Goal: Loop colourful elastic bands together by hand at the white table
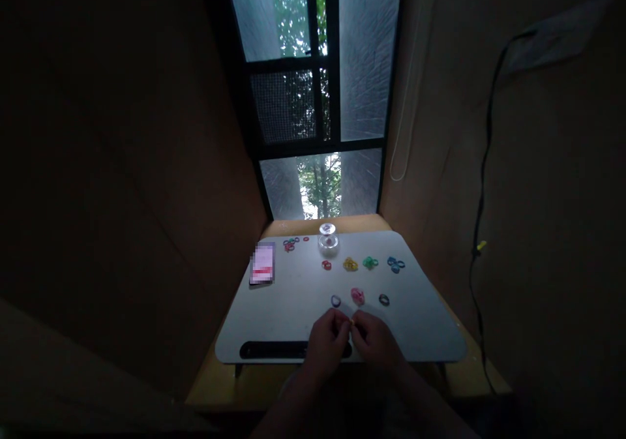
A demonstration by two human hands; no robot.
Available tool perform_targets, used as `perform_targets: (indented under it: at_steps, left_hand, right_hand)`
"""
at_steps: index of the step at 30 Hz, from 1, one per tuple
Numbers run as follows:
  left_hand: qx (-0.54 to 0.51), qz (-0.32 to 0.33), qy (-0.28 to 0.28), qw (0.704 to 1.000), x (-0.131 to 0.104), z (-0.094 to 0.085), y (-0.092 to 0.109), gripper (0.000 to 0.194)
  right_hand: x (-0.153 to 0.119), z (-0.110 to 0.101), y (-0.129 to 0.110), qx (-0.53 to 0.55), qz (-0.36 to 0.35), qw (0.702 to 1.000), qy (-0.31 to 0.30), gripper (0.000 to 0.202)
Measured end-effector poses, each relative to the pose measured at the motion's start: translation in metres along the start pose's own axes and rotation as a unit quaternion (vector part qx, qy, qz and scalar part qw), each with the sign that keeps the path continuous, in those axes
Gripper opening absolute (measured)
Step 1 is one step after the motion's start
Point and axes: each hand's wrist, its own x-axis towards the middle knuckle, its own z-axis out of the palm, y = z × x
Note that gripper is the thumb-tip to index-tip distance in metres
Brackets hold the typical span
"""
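My left hand [327, 336] and my right hand [370, 334] meet over the near edge of a white lap table [283, 315]. Fingertips of both pinch a small yellowish thing [351, 322], mostly hidden; it may be a little band like those lying around. Just beyond the hands are a purple ring-shaped band [335, 301], a pink bunch of bands [358, 296] and a dark band [384, 300]. Farther back sit groups of red bands [326, 265], yellow bands [350, 264], green bands [370, 262] and blue bands [396, 265].
A clear round container [328, 238] stands at the table's back. Mixed coloured bands [289, 244] lie at the back left, and a blurred phone-like device [263, 264] is at the left. A black slot [271, 349] runs along the near edge. A dark cable [482, 197] hangs on the right wall.
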Motion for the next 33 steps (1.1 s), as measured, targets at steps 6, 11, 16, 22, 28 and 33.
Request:
perform_targets:
  at_steps: [6,11,16,22,28,33]
  left_hand:
    - [0.009,0.013,0.001,1.0,-0.001,-0.0001,-0.0002,0.013]
    - [0.014,0.014,-0.004,1.0,-0.0009,0.0008,-0.0039,0.01]
    - [0.031,0.015,-0.001,0.999,0.0007,0.0023,-0.0065,0.01]
    - [0.05,0.014,-0.002,0.999,0.0018,0.0036,-0.0038,0.011]
    - [0.06,0.016,-0.001,0.998,0.002,0.0053,-0.0069,0.009]
    - [0.066,0.018,-0.005,0.998,0.0009,0.0053,-0.0055,0.008]
  right_hand:
    - [-0.0013,-0.0015,0.0005,0.01,-0.008,1.0,-0.006,0.018]
    - [-0.0017,-0.0018,-0.0001,0.01,-0.014,1.0,-0.008,0.017]
    - [-0.0006,-0.0008,-0.0014,-0.001,-0.003,1.0,-0.002,0.017]
    - [0.0003,-0.0005,-0.0011,-0.005,-0.005,1.0,0.004,0.017]
    - [0.001,-0.0026,-0.0031,-0.009,-0.001,1.0,0.005,0.016]
    - [-0.0002,-0.0013,-0.0015,-0.006,0.008,1.0,0.006,0.015]
